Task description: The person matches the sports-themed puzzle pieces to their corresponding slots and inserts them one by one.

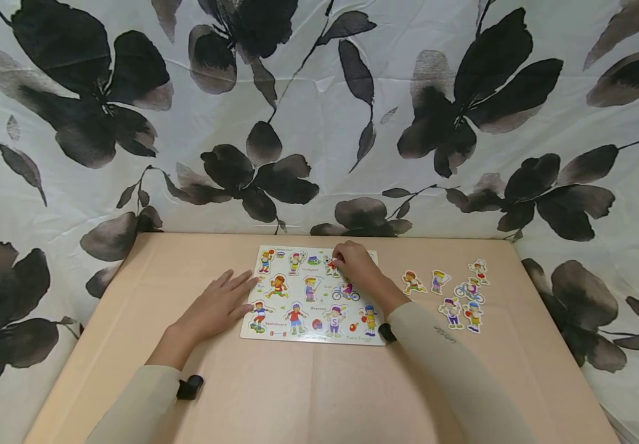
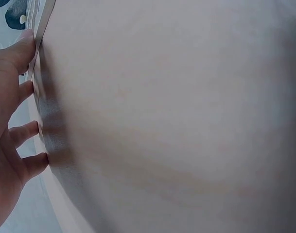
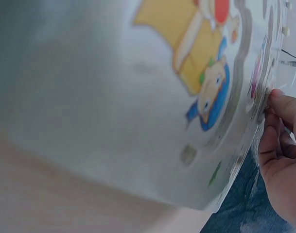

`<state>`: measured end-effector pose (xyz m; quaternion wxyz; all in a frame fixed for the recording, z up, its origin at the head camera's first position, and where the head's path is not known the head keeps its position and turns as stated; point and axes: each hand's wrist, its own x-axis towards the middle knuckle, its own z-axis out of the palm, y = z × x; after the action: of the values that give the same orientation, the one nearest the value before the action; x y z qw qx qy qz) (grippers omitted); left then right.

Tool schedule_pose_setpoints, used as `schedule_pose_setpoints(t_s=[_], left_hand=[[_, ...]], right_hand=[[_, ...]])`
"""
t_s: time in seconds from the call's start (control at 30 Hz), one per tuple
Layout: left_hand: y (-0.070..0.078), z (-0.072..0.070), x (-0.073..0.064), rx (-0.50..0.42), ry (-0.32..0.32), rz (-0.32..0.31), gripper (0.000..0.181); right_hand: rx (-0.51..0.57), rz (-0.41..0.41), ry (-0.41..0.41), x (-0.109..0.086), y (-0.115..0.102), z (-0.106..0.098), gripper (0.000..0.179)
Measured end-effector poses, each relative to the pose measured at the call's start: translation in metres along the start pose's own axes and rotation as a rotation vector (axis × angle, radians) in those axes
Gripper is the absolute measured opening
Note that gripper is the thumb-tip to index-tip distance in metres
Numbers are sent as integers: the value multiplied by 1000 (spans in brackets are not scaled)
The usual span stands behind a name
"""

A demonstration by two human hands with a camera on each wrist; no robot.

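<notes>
Step in hand, by judgement, is the placing or adjusting of a soccer-player figure [image 1: 330, 269] at the upper right of the sports picture board [image 1: 319, 308]. Board lies flat near the far edge of the surface [image 1: 319, 388].

Right hand [image 1: 365, 271]: grip is together, thumb and fingertips appearing to pinch at that figure. Right wrist view shows thumb and curled fingers meeting at the board's edge line; the exact contact is partly hidden. Left hand [image 1: 214, 308]: fingers apart and extended, tips touching the board's left edge; it pinches nothing and seems to serve as a brace.

Six loose cutouts lie well apart from the left hand, to the right of the board. Among them are a runner cutout [image 1: 413, 282] and a cyclist cutout [image 1: 469, 290]; the latter resembles the cyclist picture [image 1: 345, 291] on the board.

Next move, in this inspector's assessment, calls for fine fingertip control at the figure's outline, with the left hand keeping the board from sliding. Whether the figure sits flush cannot be told.
</notes>
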<state>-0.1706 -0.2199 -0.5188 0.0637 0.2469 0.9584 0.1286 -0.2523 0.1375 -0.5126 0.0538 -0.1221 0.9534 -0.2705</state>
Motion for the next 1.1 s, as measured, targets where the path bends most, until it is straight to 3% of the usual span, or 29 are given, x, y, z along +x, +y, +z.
schedule_pose_setpoints(t_s=[0.33, 0.53, 0.87, 1.1], left_hand=[[0, 0, 0, 11, 3, -1, 65], [1, 0, 0, 9, 3, 3, 65], [-2, -1, -3, 15, 2, 8, 65], [-3, -1, -5, 7, -5, 14, 66]], right_hand=[[-122, -12, 8, 2, -9, 3, 18], [-26, 0, -18, -8, -7, -9, 19], [13, -31, 70, -29, 25, -43, 24], [57, -16, 145, -56, 58, -70, 24]])
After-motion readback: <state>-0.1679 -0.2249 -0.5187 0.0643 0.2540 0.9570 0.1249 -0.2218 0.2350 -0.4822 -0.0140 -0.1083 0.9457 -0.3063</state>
